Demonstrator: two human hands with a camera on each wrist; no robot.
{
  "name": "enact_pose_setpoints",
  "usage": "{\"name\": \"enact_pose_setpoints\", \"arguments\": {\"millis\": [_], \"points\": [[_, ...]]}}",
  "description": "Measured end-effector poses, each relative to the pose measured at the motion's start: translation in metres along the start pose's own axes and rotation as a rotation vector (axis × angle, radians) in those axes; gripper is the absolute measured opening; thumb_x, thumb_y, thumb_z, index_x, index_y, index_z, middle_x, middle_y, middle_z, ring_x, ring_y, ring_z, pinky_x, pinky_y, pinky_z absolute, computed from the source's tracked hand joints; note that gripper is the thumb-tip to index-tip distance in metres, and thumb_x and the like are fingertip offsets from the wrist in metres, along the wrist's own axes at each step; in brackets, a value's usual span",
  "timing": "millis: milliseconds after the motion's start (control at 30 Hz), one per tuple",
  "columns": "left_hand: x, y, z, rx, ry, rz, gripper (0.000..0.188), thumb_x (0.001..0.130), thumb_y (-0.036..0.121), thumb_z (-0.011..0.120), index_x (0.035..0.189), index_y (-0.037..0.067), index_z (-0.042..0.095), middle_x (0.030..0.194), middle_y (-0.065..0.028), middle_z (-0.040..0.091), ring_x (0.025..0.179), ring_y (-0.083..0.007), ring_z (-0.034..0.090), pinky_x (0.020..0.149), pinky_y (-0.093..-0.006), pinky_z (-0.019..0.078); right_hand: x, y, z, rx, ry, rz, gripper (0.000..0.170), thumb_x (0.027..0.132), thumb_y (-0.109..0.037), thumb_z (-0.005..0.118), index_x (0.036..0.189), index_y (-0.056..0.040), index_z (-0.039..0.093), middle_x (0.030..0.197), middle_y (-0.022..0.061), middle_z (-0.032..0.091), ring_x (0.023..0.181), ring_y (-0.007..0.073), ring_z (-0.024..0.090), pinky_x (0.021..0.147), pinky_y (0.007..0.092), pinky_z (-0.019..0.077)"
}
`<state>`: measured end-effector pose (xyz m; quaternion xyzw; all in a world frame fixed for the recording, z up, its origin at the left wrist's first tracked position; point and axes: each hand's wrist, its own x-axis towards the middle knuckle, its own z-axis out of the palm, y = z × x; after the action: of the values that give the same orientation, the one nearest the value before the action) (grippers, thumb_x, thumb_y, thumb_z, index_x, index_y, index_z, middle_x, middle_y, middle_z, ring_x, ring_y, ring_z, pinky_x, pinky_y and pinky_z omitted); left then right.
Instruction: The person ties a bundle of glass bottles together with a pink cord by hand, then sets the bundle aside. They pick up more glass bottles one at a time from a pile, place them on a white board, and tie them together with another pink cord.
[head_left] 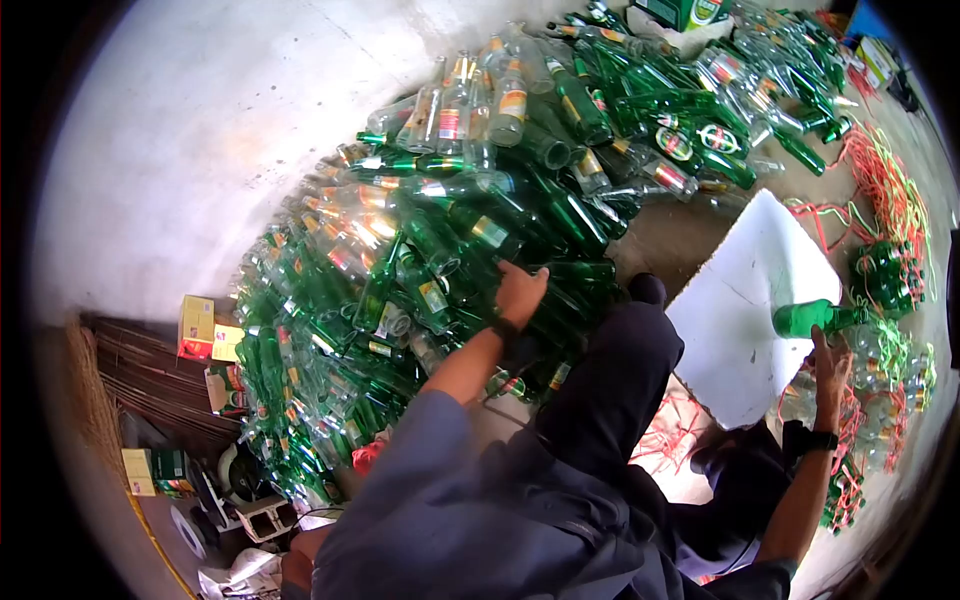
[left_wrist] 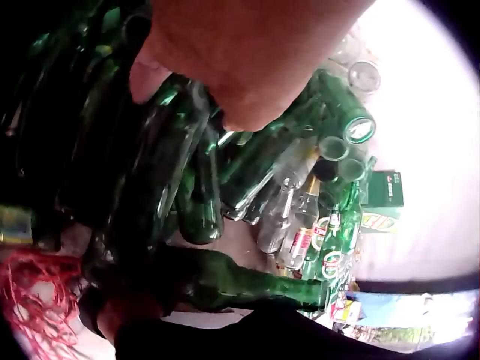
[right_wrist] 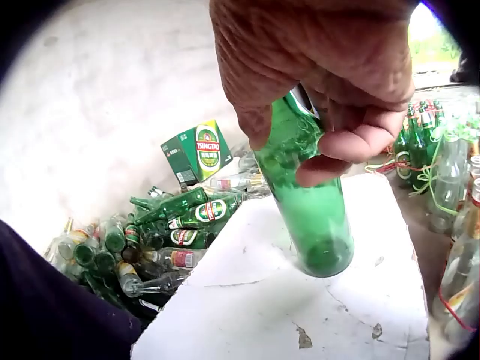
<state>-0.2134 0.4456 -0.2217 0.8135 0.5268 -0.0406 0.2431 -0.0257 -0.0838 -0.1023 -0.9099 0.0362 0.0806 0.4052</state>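
Observation:
In the head view the left hand (head_left: 520, 295) is over the heap of green bottles (head_left: 565, 215), finger and thumb spread apart. From the left wrist, that hand (left_wrist: 232, 60) appears right above dark green bottles (left_wrist: 157, 169); its fingertips are partly hidden, and contact is unclear. The right hand (head_left: 832, 360) grips a green bottle (head_left: 800, 320) over a white board (head_left: 745, 300). Seen from the right wrist, thumb and fingers of the right hand (right_wrist: 322, 75) curl round the upper part of this bottle (right_wrist: 315, 225), its base toward the board (right_wrist: 247, 300).
Clear bottles (head_left: 510, 110) lie among green ones along the wall. Tied bottles (head_left: 885, 275) and red and green strings (head_left: 880, 185) are at the right. A green box (right_wrist: 196, 154) sits behind the heap. Cartons (head_left: 197, 325) stand at the left. The person's knee (head_left: 640, 330) is beside the board.

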Motion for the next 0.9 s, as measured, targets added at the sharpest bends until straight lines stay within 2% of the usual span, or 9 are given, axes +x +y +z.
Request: {"name": "enact_pose_setpoints", "arguments": {"millis": [67, 167, 367, 467, 633, 733, 767, 833, 900], "points": [[-0.009, -0.002, 0.015, -0.026, 0.084, 0.0, 0.101, 0.084, 0.042, 0.072, 0.149, -0.007, 0.012, 0.125, -0.0335, 0.055, 0.107, -0.0485, 0.062, 0.093, -0.0514, 0.0516, -0.001, 0.0, 0.003, -0.045, -0.004, 0.066, 0.043, 0.09, -0.036, 0.069, 0.103, 0.0052, 0.065, 0.064, 0.0052, 0.06, 0.049, 0.0139, 0.059, 0.047, 0.0297, 0.0468], [-0.033, 0.011, 0.024, -0.097, 0.076, -0.085, 0.108, 0.082, 0.036, 0.075, 0.152, -0.003, 0.002, 0.13, -0.0346, 0.049, 0.109, -0.051, 0.06, 0.094, -0.0521, 0.0511, 0.002, 0.022, 0.007, -0.019, -0.011, 0.083, 0.043, 0.09, -0.042, 0.068, 0.085, 0.0007, 0.064, 0.057, 0.0063, 0.06, 0.046, 0.0125, 0.056, 0.044, 0.03, 0.0437], [-0.053, 0.022, 0.028, -0.336, 0.078, -0.204, 0.103, 0.078, 0.027, 0.076, 0.152, 0.001, 0.01, 0.137, -0.0326, 0.044, 0.119, -0.0489, 0.055, 0.1, -0.0499, 0.0479, -0.004, 0.008, 0.006, -0.056, -0.027, 0.088, 0.039, 0.09, -0.036, 0.067, 0.079, 0.0021, 0.064, 0.058, 0.007, 0.061, 0.044, 0.014, 0.057, 0.042, 0.029, 0.0451], [-0.04, 0.01, 0.038, -0.501, 0.109, -0.21, 0.102, 0.073, 0.021, 0.078, 0.151, 0.0, 0.015, 0.14, -0.0314, 0.043, 0.124, -0.0475, 0.051, 0.104, -0.0486, 0.045, -0.007, 0.016, 0.006, 0.044, -0.073, 0.086, 0.039, 0.09, -0.026, 0.066, 0.094, 0.0126, 0.064, 0.072, 0.0131, 0.067, 0.05, 0.0184, 0.064, 0.046, 0.0308, 0.0493], [-0.042, 0.007, 0.039, -0.597, 0.106, -0.207, 0.101, 0.068, 0.017, 0.081, 0.148, -0.002, 0.023, 0.141, -0.0288, 0.043, 0.128, -0.044, 0.049, 0.108, -0.046, 0.0421, -0.012, 0.009, 0.006, -0.026, -0.117, 0.087, 0.037, 0.088, -0.024, 0.066, 0.097, 0.0121, 0.065, 0.069, 0.0122, 0.067, 0.049, 0.02, 0.065, 0.047, 0.0309, 0.0505], [-0.046, 0.003, 0.037, -0.596, 0.11, -0.078, 0.102, 0.064, 0.015, 0.082, 0.147, -0.004, 0.025, 0.142, -0.0273, 0.043, 0.13, -0.0412, 0.046, 0.109, -0.0438, 0.0404, -0.014, 0.01, 0.008, -0.041, -0.1, 0.03, 0.033, 0.087, -0.022, 0.065, 0.097, 0.01, 0.065, 0.066, 0.0132, 0.064, 0.049, 0.0221, 0.066, 0.05, 0.0339, 0.0529], [-0.051, 0.004, 0.031, -0.615, 0.085, -0.04, 0.102, 0.064, 0.015, 0.082, 0.147, -0.004, 0.026, 0.141, -0.027, 0.044, 0.131, -0.0406, 0.045, 0.109, -0.0433, 0.0395, -0.013, 0.012, 0.004, -0.092, -0.149, 0.063, 0.025, 0.083, -0.018, 0.07, 0.096, 0.0035, 0.067, 0.076, 0.0156, 0.066, 0.056, 0.0247, 0.068, 0.052, 0.0368, 0.0541], [-0.052, 0.004, 0.031, -0.637, 0.026, 0.015, 0.103, 0.063, 0.015, 0.083, 0.147, -0.005, 0.027, 0.14, -0.0266, 0.044, 0.132, -0.04, 0.044, 0.11, -0.0428, 0.0385, 0.013, 0.084, 0.003, -0.798, -0.085, -0.734, 0.024, 0.076, -0.017, 0.075, 0.094, -0.0036, 0.067, 0.086, 0.0178, 0.067, 0.066, 0.0273, 0.07, 0.054, 0.0391, 0.0542], [-0.044, -0.006, 0.044, -0.584, 0.144, 0.187, 0.102, 0.062, 0.016, 0.083, 0.146, -0.005, 0.029, 0.138, -0.0262, 0.045, 0.132, -0.04, 0.044, 0.111, -0.0428, 0.0372, 0.002, 0.071, 0.001, -0.767, -0.103, -0.616, 0.03, 0.067, -0.016, 0.08, 0.094, -0.0092, 0.068, 0.093, 0.0177, 0.066, 0.072, 0.0298, 0.069, 0.056, 0.0411, 0.0543]]}}
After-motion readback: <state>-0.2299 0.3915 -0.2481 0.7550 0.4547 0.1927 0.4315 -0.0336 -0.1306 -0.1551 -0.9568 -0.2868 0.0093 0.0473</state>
